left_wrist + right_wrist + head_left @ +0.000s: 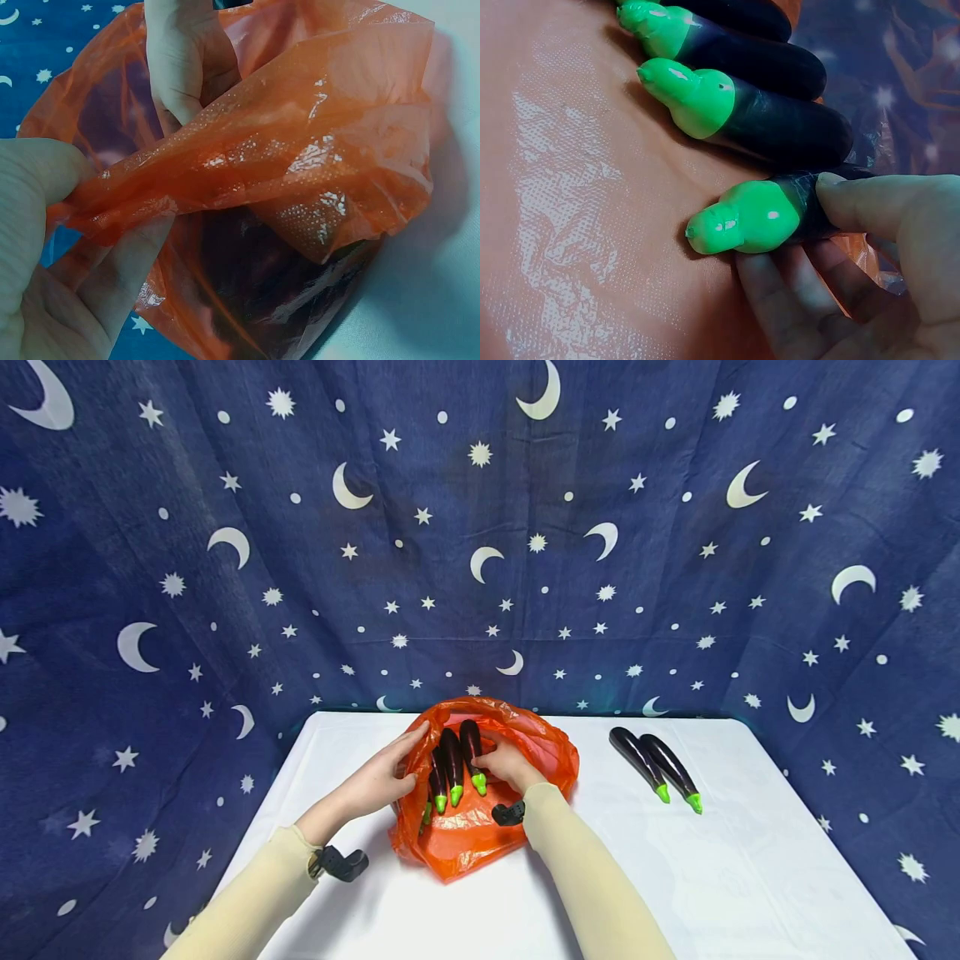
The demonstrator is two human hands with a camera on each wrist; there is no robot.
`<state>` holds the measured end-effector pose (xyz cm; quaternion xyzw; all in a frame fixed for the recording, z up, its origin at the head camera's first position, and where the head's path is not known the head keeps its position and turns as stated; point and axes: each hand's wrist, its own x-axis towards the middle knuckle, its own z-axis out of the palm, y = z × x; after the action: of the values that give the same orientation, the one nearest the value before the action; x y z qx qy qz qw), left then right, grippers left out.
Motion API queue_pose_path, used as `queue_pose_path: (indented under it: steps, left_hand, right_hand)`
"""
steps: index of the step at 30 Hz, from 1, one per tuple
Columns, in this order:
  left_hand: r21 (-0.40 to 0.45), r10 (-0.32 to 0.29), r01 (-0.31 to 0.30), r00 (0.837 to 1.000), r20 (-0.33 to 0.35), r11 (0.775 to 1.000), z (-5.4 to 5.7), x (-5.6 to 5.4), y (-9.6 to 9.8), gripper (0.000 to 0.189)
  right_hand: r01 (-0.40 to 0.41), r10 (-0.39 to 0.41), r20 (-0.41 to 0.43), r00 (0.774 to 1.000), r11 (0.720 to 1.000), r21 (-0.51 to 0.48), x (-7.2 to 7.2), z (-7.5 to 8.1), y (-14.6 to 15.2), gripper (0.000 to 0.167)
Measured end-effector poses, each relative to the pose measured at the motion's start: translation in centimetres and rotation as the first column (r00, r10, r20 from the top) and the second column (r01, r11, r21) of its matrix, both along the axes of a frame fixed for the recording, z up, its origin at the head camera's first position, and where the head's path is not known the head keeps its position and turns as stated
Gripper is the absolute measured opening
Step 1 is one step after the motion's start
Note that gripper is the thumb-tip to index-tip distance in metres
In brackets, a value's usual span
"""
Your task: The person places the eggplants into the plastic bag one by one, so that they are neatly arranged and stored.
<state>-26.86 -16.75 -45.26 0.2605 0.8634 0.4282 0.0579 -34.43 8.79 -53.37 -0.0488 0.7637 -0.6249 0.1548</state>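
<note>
An orange-red plastic bag (480, 843) lies on the table with its mouth spread toward me. Several dark purple eggplants with bright green stems rest inside, side by side. My right hand (510, 764) reaches into the bag and grips the rightmost eggplant (469, 742), thumb on top and fingers beneath, near its green stem (761, 216). Next to it lies another eggplant (780, 131). On the left side, my left hand (382, 781) holds the bag's rim (112, 195) between thumb and fingers. Part of the leftmost eggplants is hidden by the bag's edge.
Two more eggplants (637, 760) lie close together on the white-covered table (750, 877), to the right of the bag. Behind the table hangs a dark blue cloth (570, 568) with moons and stars.
</note>
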Motion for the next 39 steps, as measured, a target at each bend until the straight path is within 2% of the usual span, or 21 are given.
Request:
queue_pose_path:
  steps: [8, 20, 25, 27, 31, 33, 39]
  left_hand:
    - [0.010, -0.015, 0.015, 1.000, -0.017, 1.000, 0.0, 0.0, 0.2, 0.086]
    - [-0.018, -0.005, 0.004, 0.999, -0.032, 1.000, 0.2, 0.1, 0.4, 0.085]
    - [-0.028, 0.007, -0.008, 0.999, -0.035, 1.000, 0.3, 0.2, 0.3, 0.085]
    - [-0.027, 0.004, -0.005, 0.999, -0.036, 1.000, 0.3, 0.2, 0.2, 0.084]
    - [-0.018, 0.003, -0.003, 0.999, -0.039, 1.000, 0.2, 0.2, 0.2, 0.083]
    - [-0.017, 0.004, -0.005, 0.999, -0.040, 1.000, 0.1, 0.2, 0.2, 0.083]
    - [-0.019, 0.009, -0.009, 0.999, -0.036, 1.000, 0.2, 0.2, 0.2, 0.083]
  right_hand:
    - [-0.006, 0.006, -0.008, 1.000, 0.999, 0.048, 0.3, 0.3, 0.6, 0.060]
    - [-0.013, 0.025, -0.088, 0.996, 0.991, 0.130, 0.9, 0.7, 1.0, 0.057]
    - [0.009, 0.073, -0.257, 0.964, 0.952, 0.306, 1.5, 1.2, 1.5, 0.061]
    - [0.009, 0.103, -0.297, 0.949, 0.935, 0.354, 1.8, 1.3, 1.7, 0.064]
    - [-0.032, 0.175, -0.330, 0.928, 0.917, 0.397, 2.4, 1.8, 2.4, 0.065]
    - [-0.050, 0.220, -0.352, 0.910, 0.900, 0.433, 3.0, 2.3, 2.7, 0.063]
    - [-0.122, 0.340, -0.363, 0.868, 0.853, 0.507, 5.7, 4.2, 3.8, 0.061]
